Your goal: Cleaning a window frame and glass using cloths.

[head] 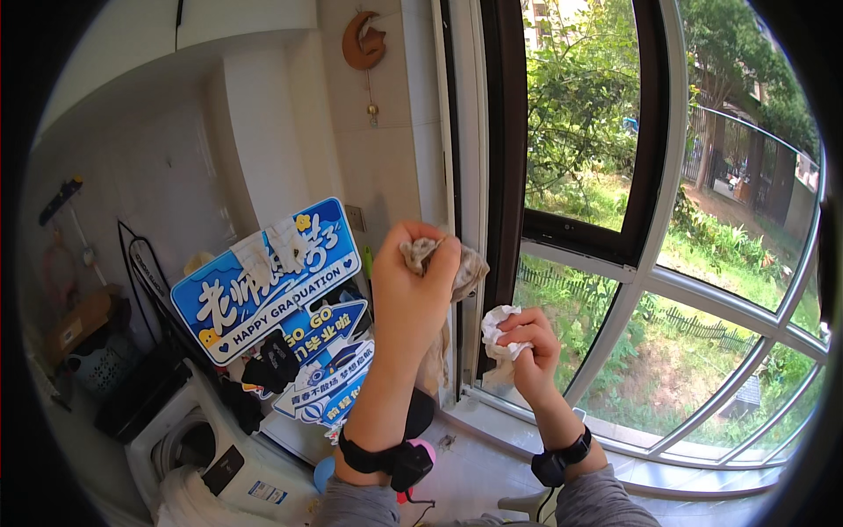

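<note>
Raised at the middle of the view, my left hand (413, 290) grips a crumpled wad of tissue or thin cloth (471, 269) with grey-brown dirt stains. The wad is beside the window's side frame (469, 165); whether they touch I cannot tell. Lower and to the right, my right hand (537, 349) has its fingers curled around a crumpled white tissue (497, 329), whose lower part looks yellowish. Behind it are the dark frame edge and lower window panes (566, 309). Both wrists wear black strapped devices.
On the left, a blue printed board (263, 316) bears writing, with a stained wipe (267, 253) draped over its top. Smaller signs (329, 375) and black cloth (271, 362) lie below. A front-loading washing machine (224, 428) stands at lower left. A moon ornament (361, 43) hangs above.
</note>
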Action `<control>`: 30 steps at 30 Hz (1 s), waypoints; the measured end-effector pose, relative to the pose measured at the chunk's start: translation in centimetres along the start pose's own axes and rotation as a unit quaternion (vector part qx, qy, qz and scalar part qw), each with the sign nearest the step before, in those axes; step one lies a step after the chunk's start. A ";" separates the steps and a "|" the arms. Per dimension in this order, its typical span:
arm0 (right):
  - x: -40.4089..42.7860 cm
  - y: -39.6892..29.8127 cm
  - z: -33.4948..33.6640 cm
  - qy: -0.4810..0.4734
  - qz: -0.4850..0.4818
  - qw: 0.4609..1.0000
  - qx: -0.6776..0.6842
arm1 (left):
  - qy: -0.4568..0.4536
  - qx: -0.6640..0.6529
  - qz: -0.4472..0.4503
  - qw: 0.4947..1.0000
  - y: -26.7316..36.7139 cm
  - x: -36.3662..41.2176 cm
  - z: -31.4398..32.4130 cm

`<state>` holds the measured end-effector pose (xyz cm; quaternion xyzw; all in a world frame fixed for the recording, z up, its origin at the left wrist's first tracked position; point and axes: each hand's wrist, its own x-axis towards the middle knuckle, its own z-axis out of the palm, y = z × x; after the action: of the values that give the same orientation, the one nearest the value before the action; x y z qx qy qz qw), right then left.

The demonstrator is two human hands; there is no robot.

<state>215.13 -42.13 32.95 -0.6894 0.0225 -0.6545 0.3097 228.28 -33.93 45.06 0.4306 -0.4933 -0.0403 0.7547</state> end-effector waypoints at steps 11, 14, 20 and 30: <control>0.0 0.1 0.4 -0.015 0.006 1.000 0.009 | 0.013 -0.038 -0.006 0.999 2.8 2.9 0.1; 0.0 0.3 -0.1 -0.017 0.001 1.000 0.005 | -0.014 -0.063 -0.011 0.998 0.5 1.6 0.0; 0.1 0.1 0.3 -0.034 -0.002 0.999 0.021 | 0.000 -0.054 0.018 0.998 5.2 5.4 0.2; 0.5 0.2 -0.1 -0.030 0.003 1.000 -0.004 | -0.009 -0.082 0.016 0.997 4.6 6.2 0.9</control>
<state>215.15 -42.55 33.27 -0.7100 0.0180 -0.6322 0.3096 229.08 -34.60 52.82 0.3594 -0.5016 -0.0724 0.7836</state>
